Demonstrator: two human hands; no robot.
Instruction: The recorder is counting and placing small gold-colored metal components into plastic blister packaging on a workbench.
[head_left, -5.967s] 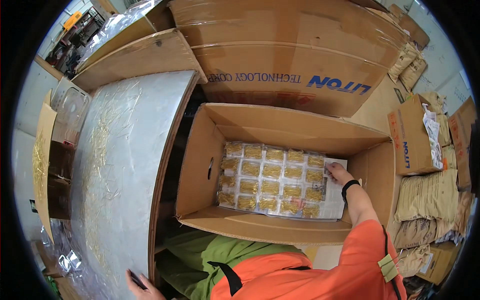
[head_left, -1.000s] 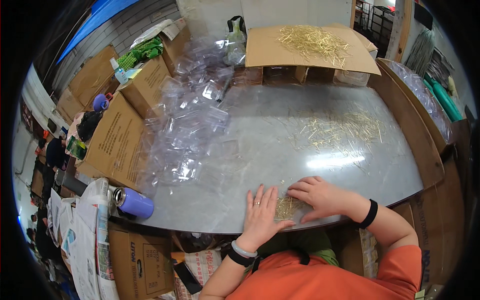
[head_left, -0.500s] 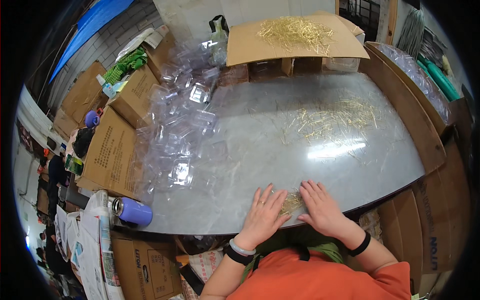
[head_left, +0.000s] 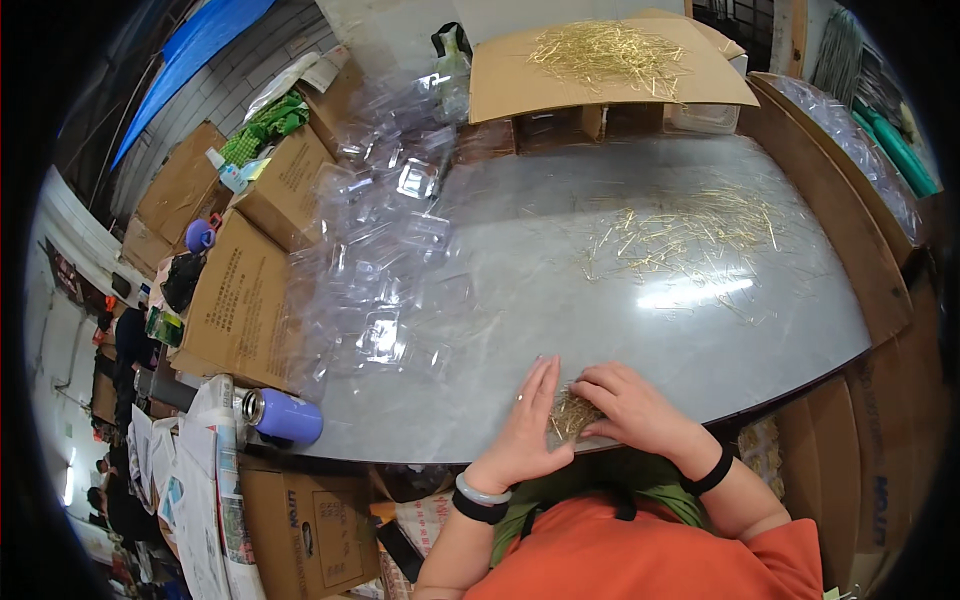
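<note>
Your right hand (head_left: 637,410) has curled onto the wires (head_left: 567,412) from three o'clock, grip unclear, your straight-fingered left hand (head_left: 522,430) hemming them at nine.

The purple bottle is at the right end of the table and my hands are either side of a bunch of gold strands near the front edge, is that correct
No: the purple bottle is at the left end of the table, as the head view shows. The left hand and right hand are either side of the gold strands near the front edge.
</note>
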